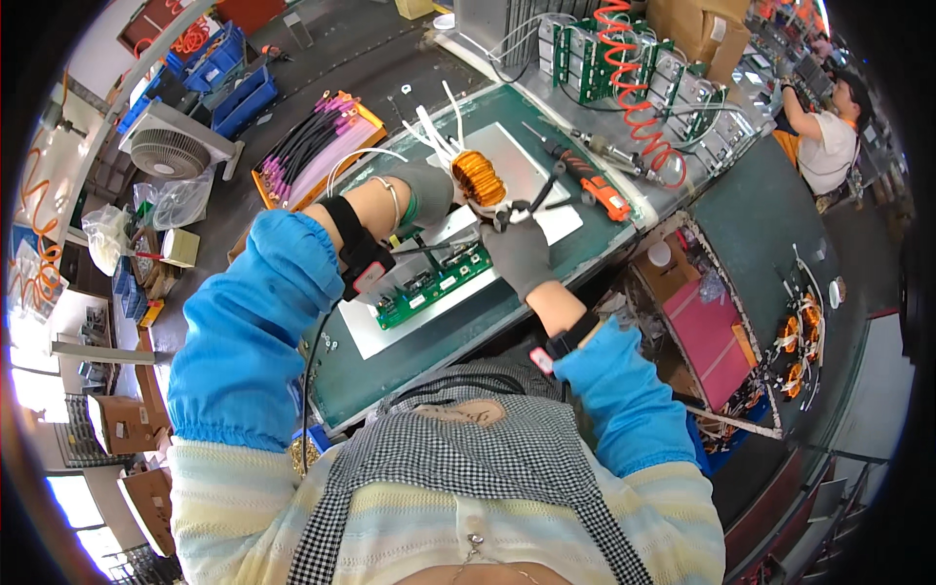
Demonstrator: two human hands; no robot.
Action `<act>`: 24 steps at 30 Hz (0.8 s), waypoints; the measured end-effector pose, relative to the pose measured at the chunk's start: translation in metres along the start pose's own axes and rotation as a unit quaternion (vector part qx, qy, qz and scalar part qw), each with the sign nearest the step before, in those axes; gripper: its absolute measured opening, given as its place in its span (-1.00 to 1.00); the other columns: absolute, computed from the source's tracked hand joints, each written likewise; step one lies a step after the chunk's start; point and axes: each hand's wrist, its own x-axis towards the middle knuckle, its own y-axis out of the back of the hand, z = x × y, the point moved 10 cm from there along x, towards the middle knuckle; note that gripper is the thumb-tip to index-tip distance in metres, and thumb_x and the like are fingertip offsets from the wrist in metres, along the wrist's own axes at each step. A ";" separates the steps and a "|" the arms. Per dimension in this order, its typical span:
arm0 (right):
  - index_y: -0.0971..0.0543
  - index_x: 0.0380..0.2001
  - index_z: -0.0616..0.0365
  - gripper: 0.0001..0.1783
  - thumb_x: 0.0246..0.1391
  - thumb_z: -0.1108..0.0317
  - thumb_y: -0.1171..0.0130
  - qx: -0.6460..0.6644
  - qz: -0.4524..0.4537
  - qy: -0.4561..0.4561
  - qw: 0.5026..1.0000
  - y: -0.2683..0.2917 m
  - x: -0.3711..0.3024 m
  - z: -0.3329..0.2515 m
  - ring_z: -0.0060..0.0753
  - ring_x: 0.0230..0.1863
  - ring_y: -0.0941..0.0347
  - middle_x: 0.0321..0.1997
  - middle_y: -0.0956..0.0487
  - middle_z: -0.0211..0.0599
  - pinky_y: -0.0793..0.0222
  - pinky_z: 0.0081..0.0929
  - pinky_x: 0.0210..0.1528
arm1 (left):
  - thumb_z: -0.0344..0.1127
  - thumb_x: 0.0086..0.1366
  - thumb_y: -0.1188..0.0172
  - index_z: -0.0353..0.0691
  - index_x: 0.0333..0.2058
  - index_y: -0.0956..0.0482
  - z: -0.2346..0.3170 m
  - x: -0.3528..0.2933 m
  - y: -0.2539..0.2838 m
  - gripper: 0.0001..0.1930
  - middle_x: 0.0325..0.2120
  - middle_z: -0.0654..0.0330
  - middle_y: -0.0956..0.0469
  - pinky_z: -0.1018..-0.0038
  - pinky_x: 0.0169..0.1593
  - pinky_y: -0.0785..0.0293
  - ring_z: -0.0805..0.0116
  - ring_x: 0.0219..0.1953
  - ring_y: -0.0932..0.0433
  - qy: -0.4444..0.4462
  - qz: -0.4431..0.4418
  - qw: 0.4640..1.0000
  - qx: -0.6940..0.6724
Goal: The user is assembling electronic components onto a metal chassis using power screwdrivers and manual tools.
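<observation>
On the green-topped bench, a toroidal coil (479,178) wound with copper wire stands over a metal plate (517,156); white sleeved leads (436,136) rise from it. My left hand (425,193), in a grey glove, is beside the coil's left side, its fingers mostly hidden. My right hand (522,255), also gloved in grey, is just below the coil. Its fingers are closed at small black parts (514,214) by the coil's base; what they grip is too small to name. A green circuit board (434,290) lies on the plate nearer to me.
An orange-and-black screwdriver tool (595,190) lies right of the plate. Black cables with pink ends (317,146) fill a tray at left. Green boards (585,63) and a coiled red hose (634,88) stand behind. More coils (799,336) lie at right. A co-worker (829,136) sits far right.
</observation>
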 end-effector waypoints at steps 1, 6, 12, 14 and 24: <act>-0.58 -0.48 0.24 -0.55 0.04 0.01 -0.04 0.045 -0.038 -0.093 0.994 0.020 0.001 -0.005 -0.08 -0.28 -0.55 -0.39 -0.59 0.02 -0.45 -0.20 -0.21 | -0.43 -0.04 -0.22 -0.32 -0.37 -0.66 -0.001 -0.004 0.003 -0.79 -0.31 -0.15 -0.59 0.26 -0.14 -0.50 -0.01 -0.16 -0.57 0.007 0.019 1.000 0.008; -0.60 -0.34 0.09 -0.61 0.07 0.00 -0.01 0.004 -0.054 -0.145 0.988 0.018 -0.004 -0.004 -0.03 -0.27 -0.55 -0.37 -0.58 -0.08 -0.46 -0.16 -0.20 | -0.40 -0.02 -0.21 -0.34 -0.40 -0.65 -0.001 -0.002 -0.001 -0.81 -0.36 -0.13 -0.60 0.26 -0.18 -0.51 -0.02 -0.24 -0.59 0.003 0.014 1.000 0.018; -0.46 -0.25 0.15 -0.58 0.02 0.01 -0.16 0.137 -0.136 -0.094 0.977 0.028 -0.012 -0.008 0.06 -0.22 -0.53 -0.33 -0.58 -0.01 -0.42 -0.13 -0.14 | -0.24 0.03 -0.20 -0.26 -0.40 -0.65 -0.037 0.010 -0.015 -0.78 -0.35 0.02 -0.61 0.28 -0.16 -0.47 0.03 -0.28 -0.57 0.004 0.108 0.990 -0.092; -0.47 -0.27 0.15 -0.56 -0.02 0.00 -0.19 0.185 -0.146 0.046 0.971 0.034 -0.019 0.006 0.01 -0.24 -0.54 -0.34 -0.58 -0.03 -0.41 -0.18 -0.14 | -0.17 0.05 -0.19 -0.28 -0.37 -0.64 -0.038 -0.017 0.016 -0.71 -0.20 0.05 -0.54 0.37 -0.09 -0.41 0.10 -0.18 -0.51 -0.066 0.225 0.961 -0.145; -0.40 0.00 0.35 -0.42 -0.04 0.22 -0.26 0.265 0.185 -0.345 0.881 0.141 -0.005 0.425 -0.19 -0.13 -0.47 0.00 -0.47 -0.05 -0.34 -0.35 -0.01 | -0.40 0.21 -0.11 -0.45 -0.21 -0.54 -0.128 -0.192 -0.029 -0.77 -0.24 0.22 -0.51 0.58 -0.12 -0.37 0.52 -0.22 -0.44 0.171 0.443 0.722 -0.503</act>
